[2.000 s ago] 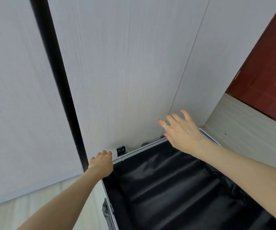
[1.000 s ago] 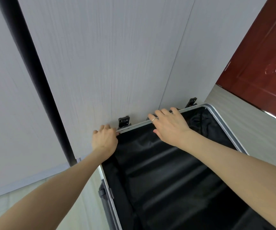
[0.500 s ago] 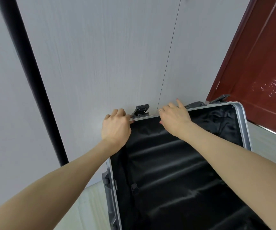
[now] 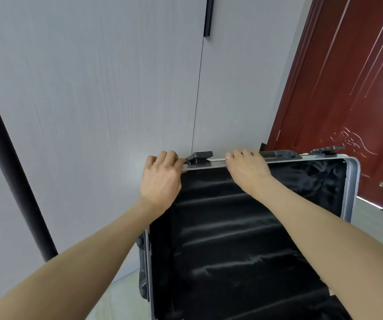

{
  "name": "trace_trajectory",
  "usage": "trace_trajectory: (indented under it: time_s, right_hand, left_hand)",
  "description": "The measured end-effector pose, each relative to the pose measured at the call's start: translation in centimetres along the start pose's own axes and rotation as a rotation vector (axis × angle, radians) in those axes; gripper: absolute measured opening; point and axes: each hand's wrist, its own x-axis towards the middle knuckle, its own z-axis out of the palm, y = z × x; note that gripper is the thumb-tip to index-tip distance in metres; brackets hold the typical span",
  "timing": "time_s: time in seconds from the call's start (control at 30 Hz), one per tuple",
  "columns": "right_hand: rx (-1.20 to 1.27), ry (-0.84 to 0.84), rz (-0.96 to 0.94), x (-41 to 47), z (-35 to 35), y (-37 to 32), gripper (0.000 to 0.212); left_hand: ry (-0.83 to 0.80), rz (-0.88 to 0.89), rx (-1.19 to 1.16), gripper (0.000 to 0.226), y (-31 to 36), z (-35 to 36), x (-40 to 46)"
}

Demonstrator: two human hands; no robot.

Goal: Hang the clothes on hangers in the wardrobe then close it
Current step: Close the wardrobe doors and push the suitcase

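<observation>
We record two bare forearms entering the frame, one from 7 o'clock and one from 4 o'clock, with no sleeve visible on either up to the picture's edge. The left hand (image 4: pixel 160 179) carries no ring, band or watch that we can see. The right hand (image 4: pixel 247 168) wears one thin, plain, light-metal ring (image 4: pixel 231 157) on a finger. We observe short, unpainted nails.

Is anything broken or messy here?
Nothing looks broken or spilled. The left hand and right hand grip the top rim of the open suitcase lid; its black lining is only wrinkled. The wardrobe doors behind are shut.
</observation>
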Motion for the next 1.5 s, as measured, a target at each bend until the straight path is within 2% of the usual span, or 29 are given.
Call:
trace_trajectory:
  time_s: [0.27, 0.43, 0.57, 0.77, 0.97, 1.17, 1.33, 1.5]
  right_hand:
    - [0.009, 0.046, 0.004, -2.4, 1.5, 3.8, 0.029]
    - [0.046, 0.003, -0.055, -3.3, 0.6, 5.6, 0.049]
    - [0.011, -0.033, -0.029, -4.2, 0.6, 5.1, 0.06]
    - [-0.018, -0.077, -0.059, -4.0, -0.7, 3.7, 0.031]
    - [0.019, -0.075, -0.102, -4.0, -0.7, 2.7, 0.03]
    - [-0.095, -0.091, -0.123, -4.0, -0.4, 4.4, 0.029]
    - [-0.15, -0.019, -0.076, -5.3, 0.1, 4.7, 0.025]
    - [-0.21, -0.029, -0.031, -6.4, -0.3, 5.4, 0.029]
  left_hand:
    - [-0.032, -0.025, 0.016, 0.029, 4.6, 0.4, 0.4]
    - [-0.03, -0.05, -0.075, 0.027, 5.1, -0.6, 0.0]
    - [-0.002, -0.033, -0.098, 0.025, 5.1, -2.0, -1.1]
    - [-0.021, -0.038, -0.063, 0.024, 4.8, -3.6, -2.7]
    - [-0.03, -0.009, -0.036, 0.03, 3.9, -3.8, -3.0]
    - [0.013, 0.049, -0.03, 0.034, 4.7, -2.5, -2.1]
    - [0.014, 0.091, 0.009, 0.035, 5.3, -3.0, -2.0]
    - [-0.03, 0.101, 0.058, 0.039, 6.1, -3.4, -0.9]
